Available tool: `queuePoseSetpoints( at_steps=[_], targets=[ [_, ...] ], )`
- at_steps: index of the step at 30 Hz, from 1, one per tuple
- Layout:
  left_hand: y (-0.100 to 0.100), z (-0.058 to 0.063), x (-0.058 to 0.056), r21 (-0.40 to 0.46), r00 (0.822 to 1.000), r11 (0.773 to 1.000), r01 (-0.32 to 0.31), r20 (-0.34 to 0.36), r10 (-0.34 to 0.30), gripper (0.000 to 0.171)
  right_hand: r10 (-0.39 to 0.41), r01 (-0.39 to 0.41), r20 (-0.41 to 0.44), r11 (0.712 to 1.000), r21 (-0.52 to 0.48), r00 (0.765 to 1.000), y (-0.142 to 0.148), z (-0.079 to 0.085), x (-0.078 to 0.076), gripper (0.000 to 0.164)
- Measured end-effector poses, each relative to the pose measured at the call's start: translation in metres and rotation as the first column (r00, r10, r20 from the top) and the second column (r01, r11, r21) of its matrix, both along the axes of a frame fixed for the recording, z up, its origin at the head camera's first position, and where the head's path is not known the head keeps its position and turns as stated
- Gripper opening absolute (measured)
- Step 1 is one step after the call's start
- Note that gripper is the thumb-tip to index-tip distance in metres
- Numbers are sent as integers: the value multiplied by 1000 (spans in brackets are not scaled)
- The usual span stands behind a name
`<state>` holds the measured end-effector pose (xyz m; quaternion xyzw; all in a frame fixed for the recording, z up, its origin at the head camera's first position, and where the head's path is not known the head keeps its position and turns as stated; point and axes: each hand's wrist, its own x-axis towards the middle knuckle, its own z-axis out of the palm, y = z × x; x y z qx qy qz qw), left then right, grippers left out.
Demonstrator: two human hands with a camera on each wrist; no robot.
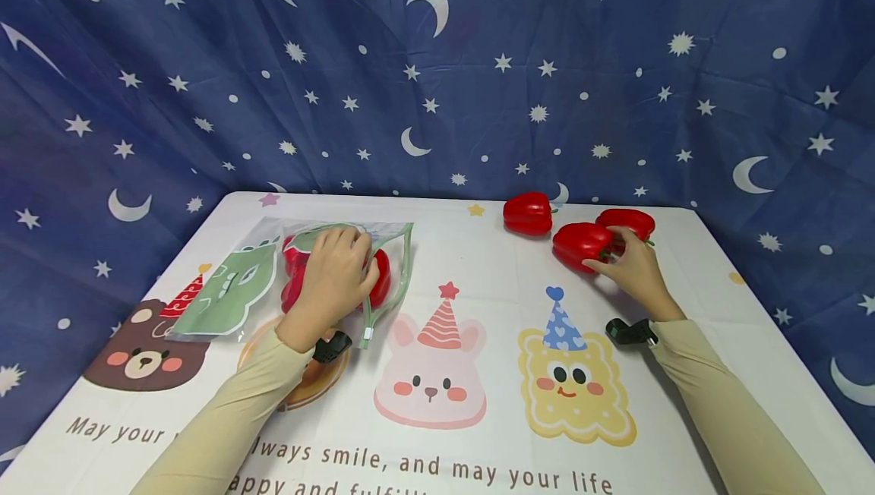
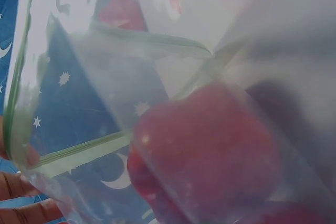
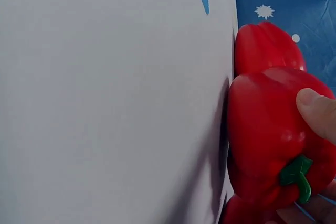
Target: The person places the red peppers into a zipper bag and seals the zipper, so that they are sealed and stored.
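Observation:
My left hand holds the upper edge of a clear zip bag with a green zip strip and a green cartoon print. Red bell peppers show through its plastic in the left wrist view, where my fingers pinch the bag at the left edge. On the right, my right hand grips a red bell pepper with a green stem, thumb on its side. Another bell pepper lies right behind it, partly covered by the hand. A third loose bell pepper rests farther back to the left.
The table's white cloth carries printed cartoon animals and lettering. A dark blue curtain with moons and stars hangs along the back edge. A small black wrist device is strapped by the right sleeve, another by the left.

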<state>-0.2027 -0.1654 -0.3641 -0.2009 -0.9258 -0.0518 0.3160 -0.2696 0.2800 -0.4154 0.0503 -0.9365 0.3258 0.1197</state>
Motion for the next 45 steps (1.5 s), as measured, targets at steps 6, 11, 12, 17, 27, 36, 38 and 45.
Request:
queuePoseSetpoints(
  at_steps=[6, 11, 12, 17, 27, 36, 38, 45],
  targets=[
    [-1, 0, -1, 4, 1000, 1000, 1, 4, -1, 16, 38, -38, -14, 999, -19, 999, -4, 8, 1, 74],
    [-1, -1, -1, 2, 1000, 1000, 2, -1, -2, 16, 105, -107, -48, 994, -34, 993, -11, 22, 3, 71],
    [-2, -1, 0, 2, 1000, 1000, 2, -2, -2, 16, 116, -118, -51, 992, -35, 992, -13, 25, 4, 71],
    [-2, -1, 0, 1, 1000, 1000, 4, -8, -4, 15, 167, -167, -46, 986, 1, 985, -26, 45, 11, 72],
    [-2, 1, 1, -7, 1000, 1000, 2, -8, -2, 19, 350, -342, -96, 935, 92, 932, -63, 75, 17, 76],
    [-1, 3, 1, -5, 1000, 1000, 4, -4, -4, 17, 509, -509, -33, 861, 24, 860, -109, 81, 19, 79],
    [-1, 3, 1, -6, 1000, 1000, 2, -1, -2, 17, 544, -544, -32, 839, 8, 838, -120, 79, 18, 78],
    [-1, 4, 1, -11, 1000, 1000, -2, 3, 2, 17, 649, -651, -69, 759, 0, 757, -154, 67, 11, 77]
  ],
)
